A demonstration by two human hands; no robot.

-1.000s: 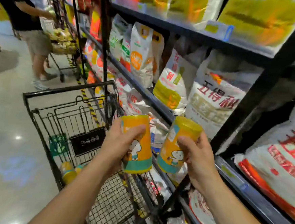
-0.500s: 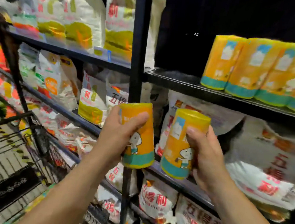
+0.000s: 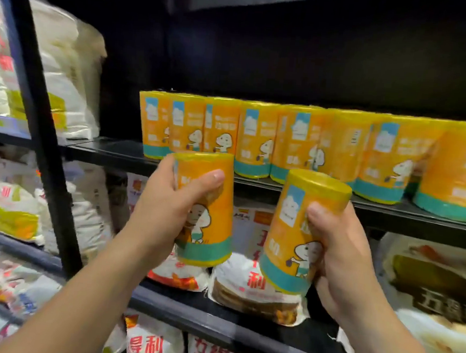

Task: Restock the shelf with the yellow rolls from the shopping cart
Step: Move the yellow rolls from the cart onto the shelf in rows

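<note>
The black shelf (image 3: 108, 150) ran across the middle of the view, bare at its left end. Left of the shelf stood a black post (image 3: 39, 122), and beyond it big pale sacks (image 3: 64, 74) were stacked, too blurred to read. Below the shelf, printed sacks (image 3: 254, 284) with red lettering lay on a lower board (image 3: 215, 317), and more of the same showed beneath that.

On the shelf a row of yellow rolls (image 3: 257, 142) stood upright, packed side by side. The row ran from a little right of the bare end to the right edge of the view. Each roll had a teal band at its foot and a cartoon figure on the wrapper.

In front of the shelf two bare forearms reached up from the bottom of the view. The left hand (image 3: 167, 213) gripped the left-hand roll (image 3: 211, 230) round its middle, with the thumb laid across the front. That roll was upright, its top about level with the shelf's front edge and its foot hanging below the shelf. The right hand (image 3: 345, 263) gripped the right-hand roll (image 3: 288, 236) from the right side, with the thumb pressed on the front. That roll leaned a little, its top further right than its foot and near the shelf's front edge. The two held rolls were apart from each other, and neither rested on the shelf.
</note>
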